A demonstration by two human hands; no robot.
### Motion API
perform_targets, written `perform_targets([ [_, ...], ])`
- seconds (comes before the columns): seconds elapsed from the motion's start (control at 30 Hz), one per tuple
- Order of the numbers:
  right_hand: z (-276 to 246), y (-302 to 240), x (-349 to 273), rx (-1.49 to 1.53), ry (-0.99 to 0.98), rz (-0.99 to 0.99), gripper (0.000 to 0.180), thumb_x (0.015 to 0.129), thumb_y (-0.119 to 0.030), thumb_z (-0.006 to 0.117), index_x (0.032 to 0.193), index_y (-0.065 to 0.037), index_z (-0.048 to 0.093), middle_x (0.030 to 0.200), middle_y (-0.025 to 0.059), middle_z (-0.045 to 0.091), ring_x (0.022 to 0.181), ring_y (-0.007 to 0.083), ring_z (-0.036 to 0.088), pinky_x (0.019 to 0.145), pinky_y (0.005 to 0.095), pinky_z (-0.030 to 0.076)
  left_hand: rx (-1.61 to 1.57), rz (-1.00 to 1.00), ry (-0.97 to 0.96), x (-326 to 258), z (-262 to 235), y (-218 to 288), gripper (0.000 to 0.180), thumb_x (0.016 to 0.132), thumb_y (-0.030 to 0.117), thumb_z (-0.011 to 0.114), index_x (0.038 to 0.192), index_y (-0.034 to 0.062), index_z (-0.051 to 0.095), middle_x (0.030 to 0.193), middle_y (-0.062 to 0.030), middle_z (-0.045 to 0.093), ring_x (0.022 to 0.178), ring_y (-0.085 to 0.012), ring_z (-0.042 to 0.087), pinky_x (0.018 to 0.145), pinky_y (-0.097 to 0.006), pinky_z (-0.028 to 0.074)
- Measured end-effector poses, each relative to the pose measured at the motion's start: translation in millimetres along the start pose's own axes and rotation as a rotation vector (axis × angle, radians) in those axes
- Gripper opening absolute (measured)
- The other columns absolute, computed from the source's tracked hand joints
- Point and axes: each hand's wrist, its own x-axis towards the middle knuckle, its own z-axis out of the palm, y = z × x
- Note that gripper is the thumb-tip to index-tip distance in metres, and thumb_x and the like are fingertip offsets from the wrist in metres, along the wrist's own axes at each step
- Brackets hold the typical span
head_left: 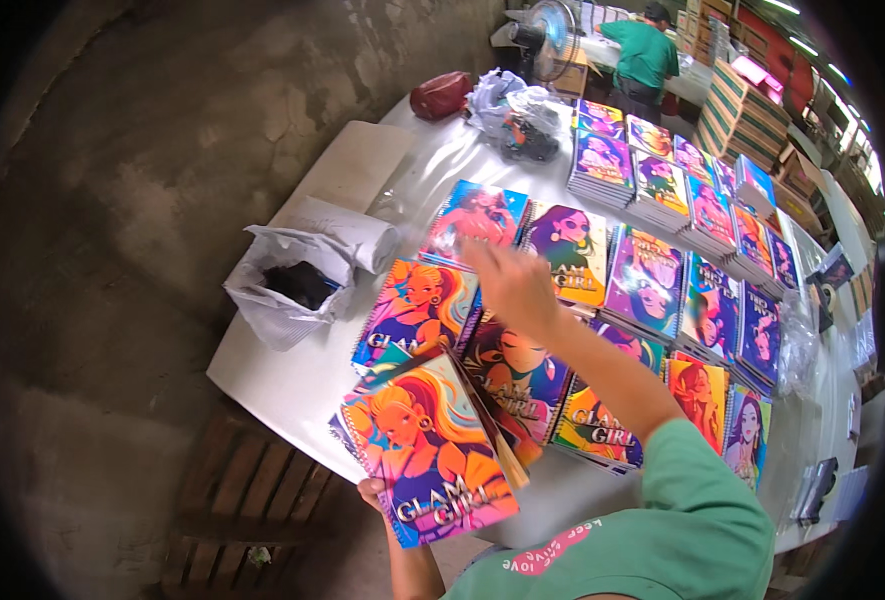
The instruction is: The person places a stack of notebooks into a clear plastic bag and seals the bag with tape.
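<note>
1. Spiral-bound notebook with a glossy orange, purple and turquoise illustrated cover (pixel 432 440) topped a fanned bundle at the table's near edge, its long axis slanting from upper left to lower right.
2. Left hand (pixel 372 490) gripped that bundle by its lower left side, the fingers largely hidden beneath; it was the nearer hand to it.
3. Right hand (pixel 517 290) hovered beyond the bundle, up and to the right, its forearm crossing the laid-out rows. Blur hid its fingers, so whether they were parted or pinching could not be told.
4. Blue-and-pink illustrated spiral notebook (pixel 482 212) lay on the white table (pixel 262 370) just ahead of those fingers, its long axis pointing away from the person and leaning slightly right; contact could not be judged.
5. Yellow-covered spiral notebook with a purple-haired figure (pixel 572 235) lay just right of it.
</note>
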Motion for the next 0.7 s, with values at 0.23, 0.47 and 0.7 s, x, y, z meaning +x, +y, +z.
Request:
perform_targets([
  [0.23, -68.8, -68.8, -93.3, 0.254, -0.160, -0.453, 0.028, 0.076, -0.019, 0.062, 0.100, -0.004, 0.065, 0.112, 0.0107, 0.061, 0.096, 0.0252, 0.061, 0.079, 0.0355, 0.050, -0.082, -0.199, -0.092, 18.4, -24.0, -30.8, 0.079, 0.072, 0.040, 0.060, 0.136, 0.0034, 0.033, 0.125, -0.0181, 0.051, 0.108, -0.0324, 0.055, 0.092, -0.045, 0.047],
  [0.47, 47.1, 126.2, -103.9, -0.291, -0.143, 0.192, 0.050, 0.081, -0.037, 0.062, 0.119, -0.005, 0.054, 0.126, 0.0176, 0.051, 0.115, 0.0313, 0.051, 0.093, 0.0435, 0.042, -0.108, -0.268, -0.071, 9.8, -20.0, -35.9, 0.078, 0.073, 0.043, 0.059, 0.135, 0.0037, 0.034, 0.125, -0.0176, 0.051, 0.107, -0.0318, 0.055, 0.092, -0.045, 0.047],
  [0.7, -52.6, 76.2, -67.0, 0.673, 0.400, 0.550, 0.019, 0.088, -0.005, 0.058, 0.105, 0.002, 0.062, 0.086, 0.0090, 0.067, 0.067, 0.0147, 0.060, 0.061, 0.0265, 0.046, -0.099, -0.303, -0.063, 5.2, -17.4, -44.5, 0.078, 0.073, 0.046, 0.058, 0.134, 0.0039, 0.036, 0.124, -0.0170, 0.051, 0.107, -0.0311, 0.055, 0.092, -0.045, 0.047],
])
